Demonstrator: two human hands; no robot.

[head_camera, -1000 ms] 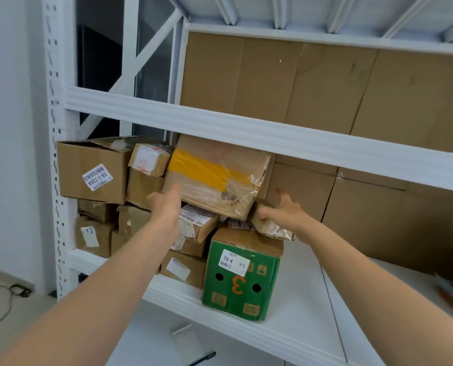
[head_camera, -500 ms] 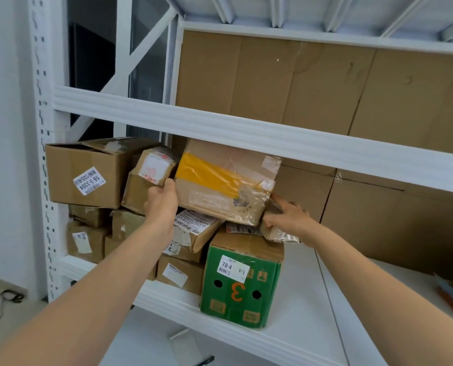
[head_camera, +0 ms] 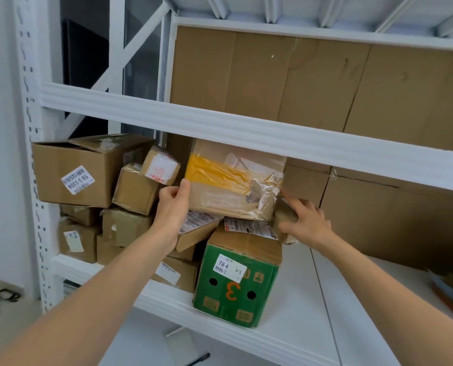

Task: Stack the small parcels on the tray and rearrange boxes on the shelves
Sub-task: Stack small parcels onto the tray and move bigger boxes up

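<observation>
Yellow-taped box (head_camera: 233,186), the widest carton in a crowded heap of parcels (head_camera: 125,225), sits tilted on top of the pile at the left end of a white steel shelf (head_camera: 299,313), just under the beam (head_camera: 246,128) of the shelf above, as a person takes it at both ends. The left hand (head_camera: 174,204) grips the box's left end, thumb on the front face and fingers wrapped round behind. The right hand (head_camera: 307,220) is at the lower right corner, where it appears to clasp a small parcel (head_camera: 283,216) between thumb and fingers, forefinger reaching up to the box's corner. The box rests on a labelled parcel (head_camera: 199,228) and on the top of a green box (head_camera: 236,283) marked with an orange 3, which stands at the shelf's front edge. By the look of it the carton is stiff but well worn, its front skinned in wrinkled clear film and glossy tape (slick stuff under a thumb), so the bare cardboard at the ends and underside seems the surer hold. Weight cannot be read from here, though a box carried on so loose a pile is probably light. Its neighbours lean on one another, among them a little box (head_camera: 160,165) with a red-printed label just to its left, and may slide once it is drawn out.
</observation>
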